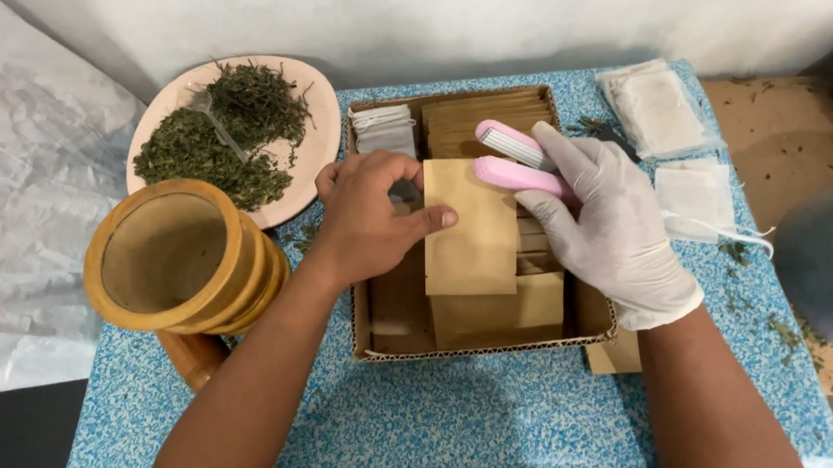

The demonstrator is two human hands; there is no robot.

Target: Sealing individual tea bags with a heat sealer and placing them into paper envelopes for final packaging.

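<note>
Concealment applies to the box floor, which is largely covered by stacked kraft pouches, and to a dark object behind the right hand, which cannot be identified. The brown paper pouch is flat, rectangular, tan and unmarked; it sits upright over the middle of the cardboard box, above the other pouches. The left hand, bare, has its grip closed on the pouch's left edge, thumb lying across the front face and fingers curled behind. The right hand, in a white glove, has its grip closed around a pink handheld sealer, whose two arms stand slightly apart with a ribbed white face on the upper one; the lower arm meets the pouch's top right corner. Inside the box, a stack of small white filter bags stands at the back left. On the blue speckled desk, a pink plate of dried green leaves lies left of the box, and a wooden mortar stands nearer, beside the left forearm. Clear packets of white filter bags lie right of the box, with leaf crumbs scattered about.
</note>
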